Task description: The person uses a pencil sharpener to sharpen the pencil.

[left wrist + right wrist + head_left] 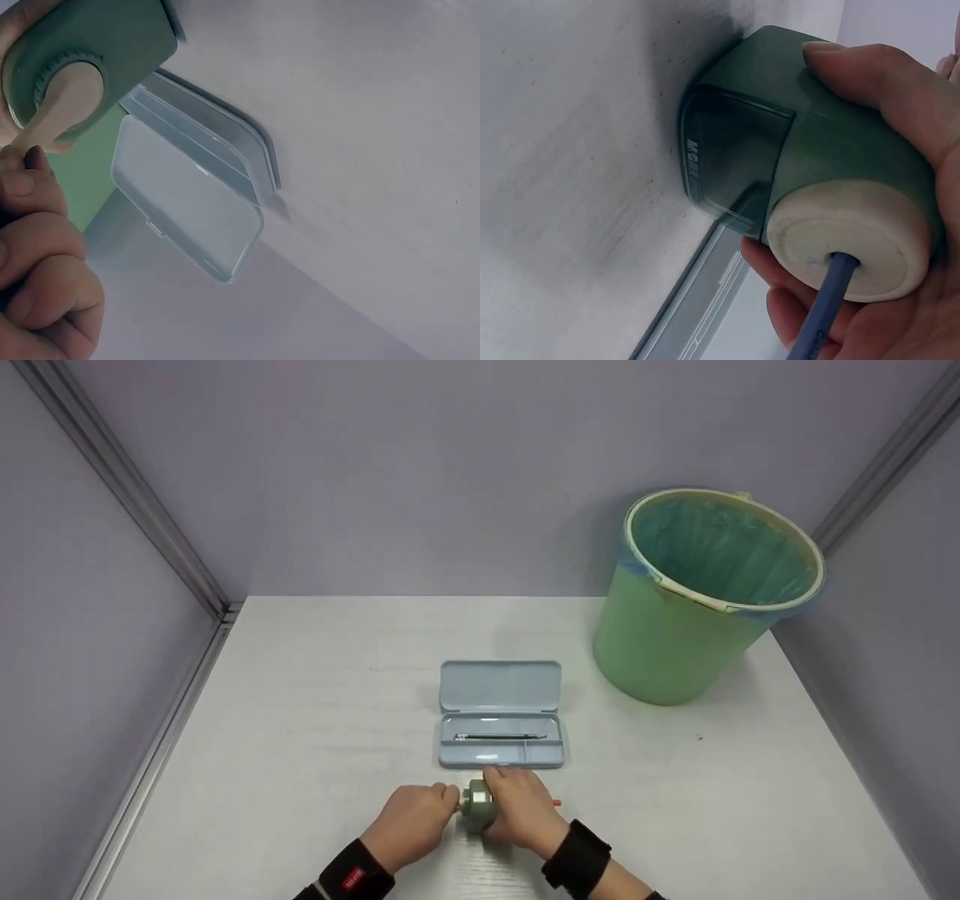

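My right hand grips a green pencil sharpener on the white tabletop, its thumb and fingers on either side of the body. A pencil sticks out of the round cream front; it looks blue in the right wrist view and red at its end in the head view. My left hand pinches the end of the sharpener's cream crank handle, on the side opposite the pencil. Just beyond both hands an open light-blue pencil case lies with a dark pencil in its long compartment.
A tall green bin with a liner stands at the back right of the white table. Grey-lilac panels rise behind the table and on both sides.
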{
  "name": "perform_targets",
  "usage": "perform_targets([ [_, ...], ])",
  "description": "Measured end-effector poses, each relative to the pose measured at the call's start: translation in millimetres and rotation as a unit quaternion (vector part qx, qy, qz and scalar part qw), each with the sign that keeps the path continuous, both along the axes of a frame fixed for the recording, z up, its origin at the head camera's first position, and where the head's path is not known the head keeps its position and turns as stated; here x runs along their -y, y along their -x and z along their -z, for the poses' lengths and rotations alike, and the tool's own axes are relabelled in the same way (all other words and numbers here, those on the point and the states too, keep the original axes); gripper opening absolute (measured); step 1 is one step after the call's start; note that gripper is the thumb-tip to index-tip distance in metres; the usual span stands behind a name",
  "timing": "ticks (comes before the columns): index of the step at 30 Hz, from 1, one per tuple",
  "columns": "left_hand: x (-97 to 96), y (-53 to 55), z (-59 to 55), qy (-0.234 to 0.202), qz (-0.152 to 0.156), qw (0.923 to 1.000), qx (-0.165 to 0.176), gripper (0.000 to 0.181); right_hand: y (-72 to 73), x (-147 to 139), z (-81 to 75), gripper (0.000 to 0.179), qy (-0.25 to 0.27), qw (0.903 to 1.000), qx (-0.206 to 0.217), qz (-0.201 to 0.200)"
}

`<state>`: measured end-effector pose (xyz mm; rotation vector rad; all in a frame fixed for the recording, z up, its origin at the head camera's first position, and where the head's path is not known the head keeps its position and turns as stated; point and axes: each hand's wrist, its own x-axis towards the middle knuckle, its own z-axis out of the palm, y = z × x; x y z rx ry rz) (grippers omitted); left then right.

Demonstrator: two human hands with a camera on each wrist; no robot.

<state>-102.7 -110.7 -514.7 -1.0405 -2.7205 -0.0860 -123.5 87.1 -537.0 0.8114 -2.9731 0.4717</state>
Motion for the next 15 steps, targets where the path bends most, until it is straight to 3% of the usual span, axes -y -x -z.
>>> perform_targets([
  [9, 3.3, -17.1, 6.8, 0.020, 0.030, 0.9993, 0.001, 0.014, 0.2, -0.1, 0.6, 0.053, 0.007, 0.9999, -0.011, -0.006],
  [15, 6.6, -17.8, 14.3, 0.032, 0.051, 0.9979, 0.024, 0.014, 0.8, 0.3, -0.5, 0.052, 0.006, 1.0000, 0.001, -0.005],
])
